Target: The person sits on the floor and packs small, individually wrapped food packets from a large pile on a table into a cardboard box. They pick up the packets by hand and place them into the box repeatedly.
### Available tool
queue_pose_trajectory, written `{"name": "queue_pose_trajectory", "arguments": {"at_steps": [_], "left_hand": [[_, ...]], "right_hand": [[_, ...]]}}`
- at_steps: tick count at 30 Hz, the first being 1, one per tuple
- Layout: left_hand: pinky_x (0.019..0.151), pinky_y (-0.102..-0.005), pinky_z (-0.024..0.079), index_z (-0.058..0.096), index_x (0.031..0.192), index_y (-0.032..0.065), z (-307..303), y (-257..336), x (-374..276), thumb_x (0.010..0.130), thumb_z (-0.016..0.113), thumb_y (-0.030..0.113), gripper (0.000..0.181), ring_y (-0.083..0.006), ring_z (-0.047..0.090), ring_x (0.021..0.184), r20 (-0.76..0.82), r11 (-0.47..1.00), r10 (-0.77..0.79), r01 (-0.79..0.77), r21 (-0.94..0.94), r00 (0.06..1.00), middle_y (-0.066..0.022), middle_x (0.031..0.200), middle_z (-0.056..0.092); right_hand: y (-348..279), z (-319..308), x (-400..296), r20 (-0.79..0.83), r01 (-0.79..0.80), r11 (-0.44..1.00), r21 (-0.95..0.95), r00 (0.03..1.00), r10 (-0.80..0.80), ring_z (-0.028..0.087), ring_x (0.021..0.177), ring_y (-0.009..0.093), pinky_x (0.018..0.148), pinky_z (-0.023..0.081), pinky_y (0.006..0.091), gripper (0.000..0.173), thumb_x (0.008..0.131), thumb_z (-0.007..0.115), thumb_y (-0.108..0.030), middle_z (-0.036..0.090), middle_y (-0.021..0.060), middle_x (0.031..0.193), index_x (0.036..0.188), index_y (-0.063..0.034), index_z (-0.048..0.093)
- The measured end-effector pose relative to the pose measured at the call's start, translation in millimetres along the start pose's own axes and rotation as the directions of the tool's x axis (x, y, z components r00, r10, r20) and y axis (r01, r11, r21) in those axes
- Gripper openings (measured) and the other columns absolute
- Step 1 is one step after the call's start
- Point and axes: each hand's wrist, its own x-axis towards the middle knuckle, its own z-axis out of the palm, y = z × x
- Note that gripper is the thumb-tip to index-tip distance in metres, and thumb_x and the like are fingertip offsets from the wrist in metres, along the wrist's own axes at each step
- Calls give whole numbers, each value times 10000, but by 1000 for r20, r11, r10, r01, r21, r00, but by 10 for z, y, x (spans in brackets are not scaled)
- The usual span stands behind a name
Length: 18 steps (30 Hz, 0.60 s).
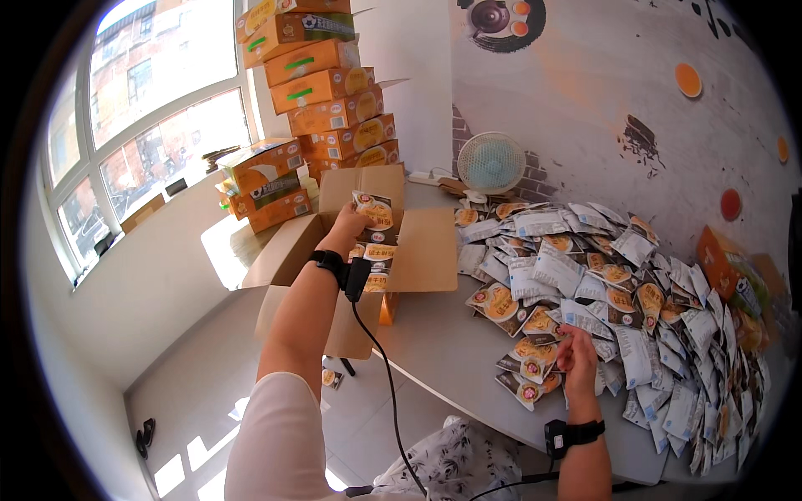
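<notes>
My left hand (352, 227) grips a brown and orange milk-drink pouch (378, 216) above an open cardboard carton (301, 247). More pouches (378, 266) lie in a row inside the carton, whose flaps stand spread outward. Over the near left side of a large heap of pouches (551, 269), my right hand (578, 358) has its fingers bent and apart, with nothing visible between them. Close to its fingertips is a pouch with an orange front (542, 325). Many pouches in the heap show white backs, others their printed fronts. Each wrist wears a black strap with a small device.
Orange printed boxes (341, 94) form a tall stack behind the carton, with a shorter stack (266, 181) by the window. A small fan (492, 163) stands against the wall. Another orange box (730, 269) is at the right. One pouch (332, 377) lies low beneath the carton. A black cable hangs from my left wrist.
</notes>
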Motion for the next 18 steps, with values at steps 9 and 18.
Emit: {"name": "queue_pose_trajectory", "arguments": {"at_steps": [9,18], "left_hand": [[600,-365,505,445,1140,7,-49,-510,182,723,588,-95,453,-264,617,728,50,967,-246,248,-48,968,-143,949,591],[511,-347,452,624,811,-28,-57,-609,199,750,610,9,73,-235,582,639,-29,876,-286,274,396,958,-121,761,599]], "right_hand": [[39,-55,28,8,-25,998,-59,1000,26,421,521,24,469,312,153,453,928,405,-429,521,-16,659,1075,-20,534],[30,-26,-4,34,-50,998,-49,998,51,424,522,28,473,312,157,435,930,415,-407,524,-9,664,1070,-12,534]]}}
